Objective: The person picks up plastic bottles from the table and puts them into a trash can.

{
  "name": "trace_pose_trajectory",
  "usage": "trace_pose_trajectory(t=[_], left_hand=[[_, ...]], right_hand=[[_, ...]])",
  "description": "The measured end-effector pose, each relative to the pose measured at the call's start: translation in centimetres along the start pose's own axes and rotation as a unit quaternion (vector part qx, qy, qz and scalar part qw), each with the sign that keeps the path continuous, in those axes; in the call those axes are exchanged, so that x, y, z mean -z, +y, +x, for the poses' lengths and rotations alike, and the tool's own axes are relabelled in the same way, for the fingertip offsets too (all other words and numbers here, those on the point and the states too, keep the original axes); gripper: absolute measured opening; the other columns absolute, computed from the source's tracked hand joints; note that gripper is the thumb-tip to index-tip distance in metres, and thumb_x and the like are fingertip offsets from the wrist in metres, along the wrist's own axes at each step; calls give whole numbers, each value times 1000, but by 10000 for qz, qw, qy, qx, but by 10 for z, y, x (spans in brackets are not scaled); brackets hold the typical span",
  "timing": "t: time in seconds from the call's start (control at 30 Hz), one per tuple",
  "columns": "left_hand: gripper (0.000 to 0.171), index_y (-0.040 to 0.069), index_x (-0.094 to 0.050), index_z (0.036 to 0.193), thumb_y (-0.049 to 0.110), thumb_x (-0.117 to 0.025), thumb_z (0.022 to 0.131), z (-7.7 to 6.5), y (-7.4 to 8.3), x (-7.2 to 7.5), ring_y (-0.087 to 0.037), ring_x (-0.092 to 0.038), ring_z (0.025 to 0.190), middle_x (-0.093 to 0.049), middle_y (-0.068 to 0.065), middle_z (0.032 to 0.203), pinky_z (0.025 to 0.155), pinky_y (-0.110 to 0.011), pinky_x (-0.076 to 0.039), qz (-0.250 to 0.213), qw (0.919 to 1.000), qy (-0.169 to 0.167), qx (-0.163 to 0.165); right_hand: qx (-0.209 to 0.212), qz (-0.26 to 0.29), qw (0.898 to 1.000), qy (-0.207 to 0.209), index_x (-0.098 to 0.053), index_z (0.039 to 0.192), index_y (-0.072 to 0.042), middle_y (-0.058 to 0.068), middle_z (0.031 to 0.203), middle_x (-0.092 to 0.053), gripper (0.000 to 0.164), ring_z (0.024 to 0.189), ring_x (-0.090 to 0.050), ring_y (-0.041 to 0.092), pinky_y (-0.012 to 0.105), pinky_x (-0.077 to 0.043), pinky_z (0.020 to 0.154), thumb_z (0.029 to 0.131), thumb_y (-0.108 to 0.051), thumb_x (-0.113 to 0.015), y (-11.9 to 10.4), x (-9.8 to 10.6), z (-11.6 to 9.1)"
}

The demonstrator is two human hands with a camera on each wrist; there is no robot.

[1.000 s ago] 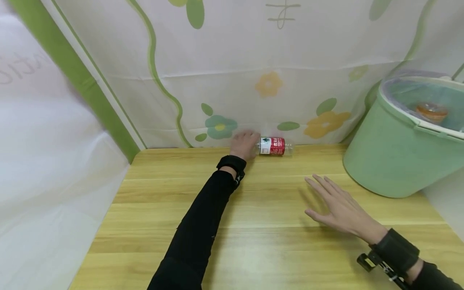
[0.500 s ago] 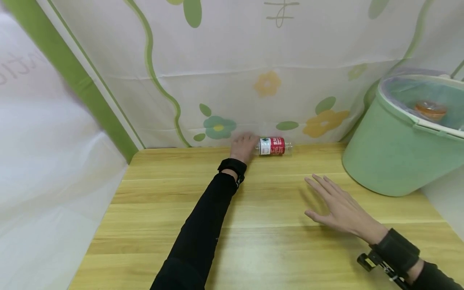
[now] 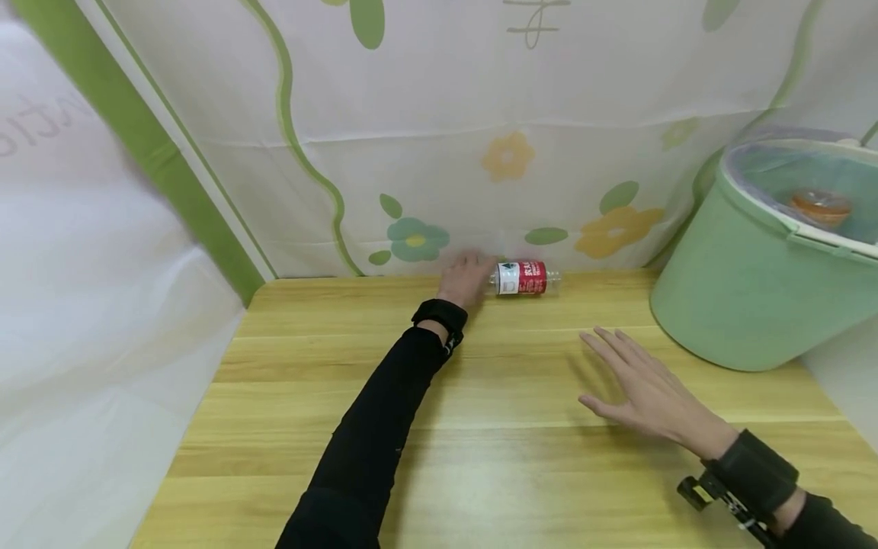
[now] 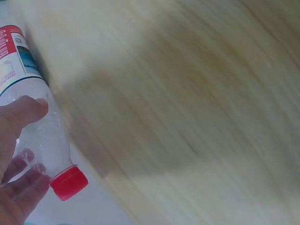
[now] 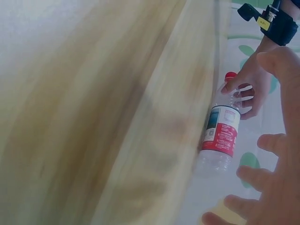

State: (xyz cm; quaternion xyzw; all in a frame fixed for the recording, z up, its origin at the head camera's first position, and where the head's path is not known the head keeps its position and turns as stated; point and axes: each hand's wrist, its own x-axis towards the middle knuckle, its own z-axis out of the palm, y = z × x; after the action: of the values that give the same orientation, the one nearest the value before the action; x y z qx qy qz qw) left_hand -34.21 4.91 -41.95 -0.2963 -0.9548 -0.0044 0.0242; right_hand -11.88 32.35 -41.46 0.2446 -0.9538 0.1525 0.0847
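Observation:
A clear plastic bottle [image 3: 523, 279] with a red and white label lies on its side at the back of the wooden table, its base toward the right. My left hand [image 3: 466, 278] grips it by the neck end. In the left wrist view the thumb [image 4: 30, 110] lies along one side of the bottle, fingertips on the other, and the red cap [image 4: 69, 183] sticks out past them. My right hand [image 3: 645, 393] is held over the table, fingers spread and nothing in it; the right wrist view shows it apart from the bottle.
A pale green bin [image 3: 748, 274] with a clear liner stands at the table's right, holding an orange-brown object [image 3: 821, 206]. A white cloth [image 3: 411, 99] printed with flowers hangs right behind the table's [image 3: 309, 381] back edge. More white cloth hangs at the left.
The bottle and my left hand have shifted very slightly to the right along the back edge. My right hand has stayed in place.

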Motion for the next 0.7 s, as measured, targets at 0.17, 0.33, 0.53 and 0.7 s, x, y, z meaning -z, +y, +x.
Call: trace_pose_trajectory(t=[0.17,0.33,0.53,0.7], left_hand=[[60,22,-42,142,33,-76,94,-1,1,8,-34,-50,129,-49,-18,142,90,-44,-55,42,9998,-9,-207],[66,21,-42,145,34,-79,92,-9,2,13,-33,-55,118,-53,-18,133,85,-42,-56,102,9990,217,-370],[83,23,-38,155,37,-83,87,-22,11,16,-33,-54,119,-53,-17,132,82,-41,-57,-2,9981,315,-521],[79,23,-44,152,35,-85,86,-33,24,25,-32,-54,119,-53,-18,136,77,-39,-59,-231,9957,548,-716]], right_hand=[[41,-112,9999,109,-32,160,-9,27,157,-33,96,134,-34,59,73,-32,102,86,-48,-79,3,4,2],[2,-160,9996,253,-32,160,-9,28,156,-34,99,134,-35,58,74,-33,102,83,-46,-82,6,10,5],[-8,-187,9983,552,-34,158,-8,28,153,-36,103,135,-35,55,73,-35,100,76,-39,-88,9,20,9],[44,-212,9957,906,-38,157,-7,27,152,-38,102,134,-36,53,70,-35,103,73,-36,-89,10,29,14]])
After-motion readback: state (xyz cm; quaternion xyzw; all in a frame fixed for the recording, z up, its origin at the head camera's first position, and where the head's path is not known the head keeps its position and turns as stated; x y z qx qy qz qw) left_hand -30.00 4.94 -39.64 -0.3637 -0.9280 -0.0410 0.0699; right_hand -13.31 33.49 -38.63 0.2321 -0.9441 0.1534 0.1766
